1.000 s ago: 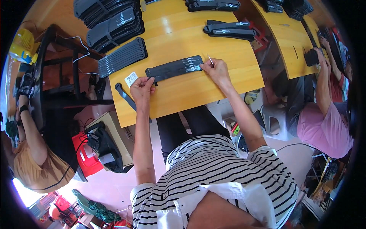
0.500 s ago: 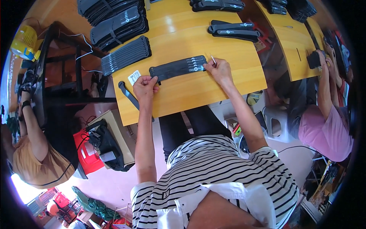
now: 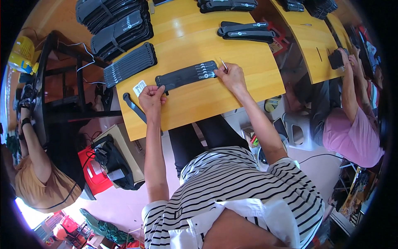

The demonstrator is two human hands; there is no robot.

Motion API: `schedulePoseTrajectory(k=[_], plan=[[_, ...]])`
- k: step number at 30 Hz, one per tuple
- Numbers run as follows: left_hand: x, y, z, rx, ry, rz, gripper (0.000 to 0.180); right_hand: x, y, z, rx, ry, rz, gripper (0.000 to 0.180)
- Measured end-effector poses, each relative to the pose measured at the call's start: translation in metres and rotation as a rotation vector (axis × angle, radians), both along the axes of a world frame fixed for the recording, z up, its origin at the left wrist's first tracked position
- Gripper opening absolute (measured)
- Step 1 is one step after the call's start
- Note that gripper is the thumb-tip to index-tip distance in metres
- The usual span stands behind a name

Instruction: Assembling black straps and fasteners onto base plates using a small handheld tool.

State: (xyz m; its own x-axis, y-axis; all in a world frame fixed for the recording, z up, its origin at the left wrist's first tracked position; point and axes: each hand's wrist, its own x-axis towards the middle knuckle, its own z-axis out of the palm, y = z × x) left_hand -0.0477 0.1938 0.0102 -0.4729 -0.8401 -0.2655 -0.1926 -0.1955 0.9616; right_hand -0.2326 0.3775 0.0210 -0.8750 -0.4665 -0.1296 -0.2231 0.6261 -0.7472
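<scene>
We're seeing unchanged grips, view shifting slightly: left hand pinching black straps, right hand pinching thin stick; table spreading mid-frame to its front edge.

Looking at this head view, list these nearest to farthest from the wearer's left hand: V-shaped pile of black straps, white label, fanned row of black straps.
1. White label: beside the left hand, at its upper left.
2. Fanned row of black straps: beyond the label, on the left of the table.
3. V-shaped pile of black straps: across the table, upper right.
</scene>
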Motion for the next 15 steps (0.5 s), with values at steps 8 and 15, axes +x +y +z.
schedulePoseTrajectory(k=[8, 15], plan=[[-0.0018, 0.0001, -0.0020, 0.011, -0.029, 0.008, 0.016, 0.0009, -0.0001, 0.0020, -0.015, 0.019, -0.001, 0.023], [-0.0050, 0.0008, -0.0011, -0.037, -0.046, 0.006, 0.016, -0.0017, -0.0004, -0.0013, -0.014, 0.035, -0.002, 0.022]])
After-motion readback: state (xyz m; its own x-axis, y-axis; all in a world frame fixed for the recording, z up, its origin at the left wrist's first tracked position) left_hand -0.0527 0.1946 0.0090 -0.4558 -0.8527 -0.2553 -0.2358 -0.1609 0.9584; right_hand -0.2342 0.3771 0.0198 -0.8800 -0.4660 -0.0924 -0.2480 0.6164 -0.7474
